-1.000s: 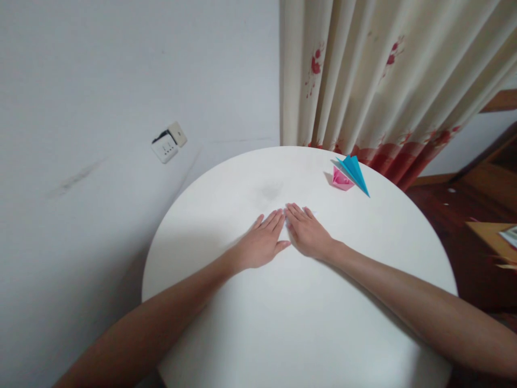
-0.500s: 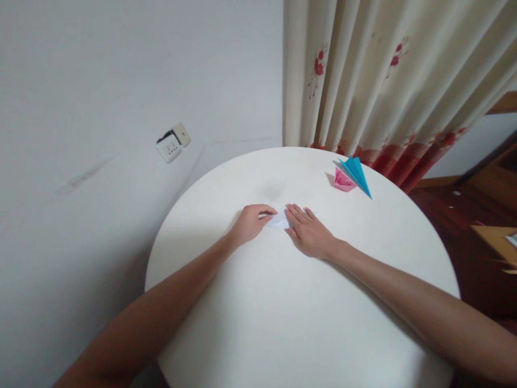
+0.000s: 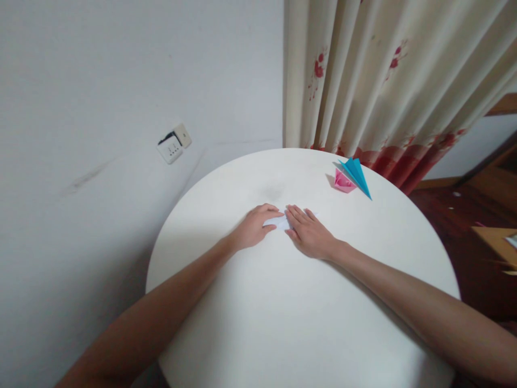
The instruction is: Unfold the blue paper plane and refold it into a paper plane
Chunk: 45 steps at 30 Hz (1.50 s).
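Observation:
A small folded sheet of white paper point(image 3: 278, 221) lies on the round white table point(image 3: 258, 302), partly covered by both hands. My left hand point(image 3: 253, 226) is at its left end, with thumb and fingers apart and the tips along the paper's edges. Flat across the right part of the paper rests my right hand point(image 3: 307, 231), fingers stretched out and palm down. What lies beneath that palm is hidden.
Toward the back right of the table, a blue paper plane point(image 3: 356, 175) leans against a pink paper boat point(image 3: 343, 182). A curtain point(image 3: 355, 81) hangs behind. On the left wall point(image 3: 100, 81) is a socket point(image 3: 170, 149).
My left hand has shifted right, from pinching near the paper's left corner to spreading its thumb and fingers over that end. My right hand has stayed in place.

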Each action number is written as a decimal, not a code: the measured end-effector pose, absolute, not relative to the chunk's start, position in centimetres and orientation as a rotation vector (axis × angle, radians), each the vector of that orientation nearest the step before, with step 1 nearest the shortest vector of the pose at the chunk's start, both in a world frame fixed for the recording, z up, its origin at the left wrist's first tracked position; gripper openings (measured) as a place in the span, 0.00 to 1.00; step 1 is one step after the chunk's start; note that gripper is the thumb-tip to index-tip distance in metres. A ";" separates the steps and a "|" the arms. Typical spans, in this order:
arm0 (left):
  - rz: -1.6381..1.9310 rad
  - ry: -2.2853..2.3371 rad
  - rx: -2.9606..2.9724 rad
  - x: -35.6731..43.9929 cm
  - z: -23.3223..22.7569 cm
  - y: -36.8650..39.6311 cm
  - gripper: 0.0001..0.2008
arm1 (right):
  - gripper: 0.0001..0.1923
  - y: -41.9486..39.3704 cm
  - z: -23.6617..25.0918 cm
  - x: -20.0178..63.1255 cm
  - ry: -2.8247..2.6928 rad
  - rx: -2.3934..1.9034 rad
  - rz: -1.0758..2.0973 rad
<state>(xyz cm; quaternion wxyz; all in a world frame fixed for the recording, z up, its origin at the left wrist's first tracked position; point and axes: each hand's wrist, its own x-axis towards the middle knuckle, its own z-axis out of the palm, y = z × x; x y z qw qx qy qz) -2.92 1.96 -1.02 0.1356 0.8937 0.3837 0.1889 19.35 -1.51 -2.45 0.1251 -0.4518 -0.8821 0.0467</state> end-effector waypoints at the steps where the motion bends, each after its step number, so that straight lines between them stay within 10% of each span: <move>1: 0.470 1.092 2.644 -2.9 -1.0 1.7 0.20 | 0.31 -1.5 -2.4 19.4 -2.568 -1.314 0.146; 16: 0.147 1.064 2.796 -1.7 -0.4 0.0 0.29 | 0.06 0.4 -2.1 19.8 -2.061 -1.274 0.328; 45: 0.336 1.072 2.620 -1.6 -0.3 0.4 0.24 | 0.07 0.5 -2.6 19.6 -1.977 -1.379 0.405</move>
